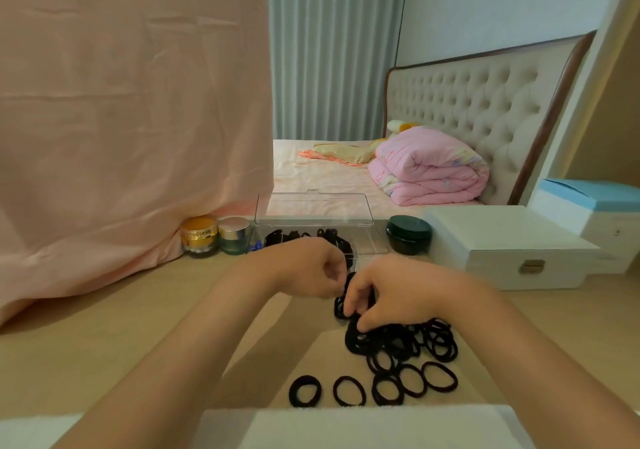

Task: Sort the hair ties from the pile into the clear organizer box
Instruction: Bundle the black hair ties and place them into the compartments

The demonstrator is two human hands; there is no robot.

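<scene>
Pinching tangled hair ties [341,307] from the pile [408,341] near the table's [138,310] front edge, the left hand [304,268] and right hand [405,292] could drag extra ones along and drop them before the clear organizer box [372,246] at the back edge.

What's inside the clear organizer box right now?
In the box, black hair ties lie left and middle; the right end looks bare. The left hand covers its front.
</scene>
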